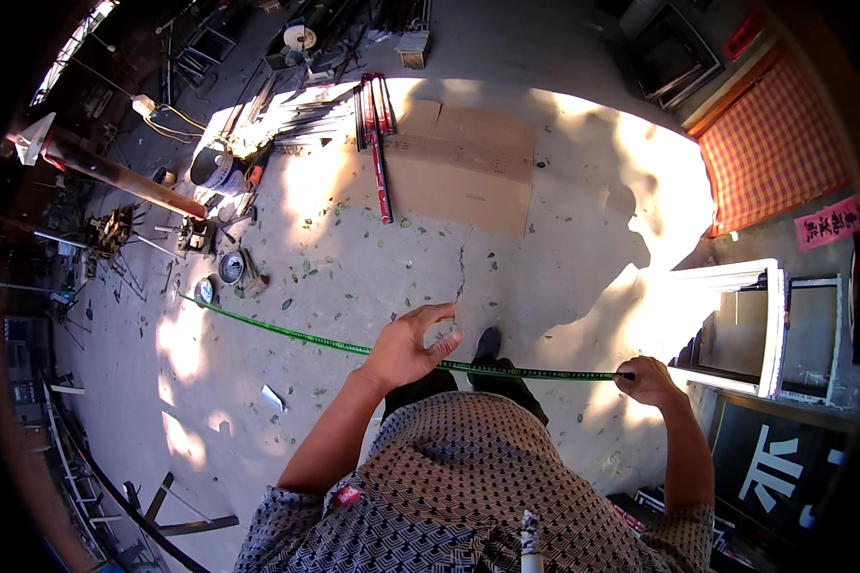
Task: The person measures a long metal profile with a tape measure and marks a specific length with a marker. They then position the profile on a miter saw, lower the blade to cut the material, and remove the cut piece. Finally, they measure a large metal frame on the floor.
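Observation:
A long green tape measure (287, 333) is drawn out across the view, from the floor's left side to my right hand. My right hand (650, 382) is closed around its dark end at the right; whether that is the case or just the blade's end is hidden in the fist. At the middle, my left hand (406, 349) has its thumb and forefinger spread apart. The tape runs beneath this hand, and I cannot tell whether it touches the palm. The tape's far end lies near a small tin (204, 290) on the floor.
Flattened cardboard (478, 172) lies ahead, with dark and red bars (382, 181) on its left edge. A bucket (215, 168), a metal bowl (231, 267) and tools stand at left. White window frames (772, 325) lean at right. Leaves dot the concrete floor (344, 277).

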The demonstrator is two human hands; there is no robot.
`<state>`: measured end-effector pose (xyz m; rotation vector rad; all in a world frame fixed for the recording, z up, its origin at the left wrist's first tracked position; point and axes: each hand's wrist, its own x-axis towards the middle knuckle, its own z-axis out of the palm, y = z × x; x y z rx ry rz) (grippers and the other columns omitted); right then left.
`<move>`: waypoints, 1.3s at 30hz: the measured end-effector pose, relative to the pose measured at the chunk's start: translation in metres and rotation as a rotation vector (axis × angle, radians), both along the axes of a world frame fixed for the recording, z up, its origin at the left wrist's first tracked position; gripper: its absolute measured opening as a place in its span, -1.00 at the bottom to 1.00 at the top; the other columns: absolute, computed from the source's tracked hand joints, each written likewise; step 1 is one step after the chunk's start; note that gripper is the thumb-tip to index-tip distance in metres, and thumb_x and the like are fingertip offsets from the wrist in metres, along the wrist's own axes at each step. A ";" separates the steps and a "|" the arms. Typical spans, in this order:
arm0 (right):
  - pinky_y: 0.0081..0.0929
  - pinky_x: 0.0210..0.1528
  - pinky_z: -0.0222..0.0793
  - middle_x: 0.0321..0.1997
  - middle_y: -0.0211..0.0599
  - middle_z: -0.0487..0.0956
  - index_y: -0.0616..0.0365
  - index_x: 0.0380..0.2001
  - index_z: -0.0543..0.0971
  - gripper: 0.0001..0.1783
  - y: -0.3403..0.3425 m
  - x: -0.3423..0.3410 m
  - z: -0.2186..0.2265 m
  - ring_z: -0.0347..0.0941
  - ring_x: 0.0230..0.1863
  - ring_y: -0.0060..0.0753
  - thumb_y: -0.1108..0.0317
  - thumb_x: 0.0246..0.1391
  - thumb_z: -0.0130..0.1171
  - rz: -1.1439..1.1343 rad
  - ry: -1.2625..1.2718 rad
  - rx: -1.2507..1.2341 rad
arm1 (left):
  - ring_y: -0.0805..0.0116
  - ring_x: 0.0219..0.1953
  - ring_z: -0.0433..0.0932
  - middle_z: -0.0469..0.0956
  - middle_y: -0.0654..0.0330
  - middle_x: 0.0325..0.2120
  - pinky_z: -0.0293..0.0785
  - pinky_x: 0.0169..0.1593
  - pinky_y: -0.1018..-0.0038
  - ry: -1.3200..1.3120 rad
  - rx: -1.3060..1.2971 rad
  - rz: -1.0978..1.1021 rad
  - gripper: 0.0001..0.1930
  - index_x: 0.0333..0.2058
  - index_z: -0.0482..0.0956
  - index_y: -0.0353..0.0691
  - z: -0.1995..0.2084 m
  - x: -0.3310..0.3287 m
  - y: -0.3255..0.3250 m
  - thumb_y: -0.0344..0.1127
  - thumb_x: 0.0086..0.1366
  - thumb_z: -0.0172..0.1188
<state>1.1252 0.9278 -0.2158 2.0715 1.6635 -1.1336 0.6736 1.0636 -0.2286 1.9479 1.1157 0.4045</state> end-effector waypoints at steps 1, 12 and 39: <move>-0.13 -0.11 0.49 -0.39 -0.14 0.68 0.12 -0.30 0.74 -0.72 0.036 0.004 0.003 0.62 -0.28 -0.02 0.15 0.16 0.22 0.042 0.019 0.024 | -0.11 0.22 0.52 0.55 -0.10 0.17 0.45 0.27 0.18 0.111 0.030 -0.017 -0.40 0.24 0.49 -0.28 -0.012 0.006 0.010 0.05 0.42 0.23; -0.12 0.02 0.53 -0.29 -0.12 0.69 0.08 -0.32 0.73 -0.74 0.382 0.045 -0.027 0.62 -0.17 0.02 0.14 0.14 0.25 0.425 0.037 0.144 | -0.10 0.03 0.60 0.65 -0.04 -0.05 0.48 0.12 0.08 0.321 -0.348 0.011 -0.55 0.01 0.62 -0.14 -0.095 0.065 0.199 0.12 0.44 0.14; -0.09 -0.04 0.54 -0.30 -0.12 0.71 -0.01 -0.28 0.76 -0.72 1.166 -0.013 -0.056 0.64 -0.17 0.02 0.07 0.12 0.26 0.844 0.106 0.168 | -0.13 -0.23 0.68 0.67 -0.08 -0.38 0.54 -0.12 0.08 0.341 -0.497 0.421 -0.51 -0.21 0.67 -0.19 -0.105 0.072 0.815 0.19 0.44 0.13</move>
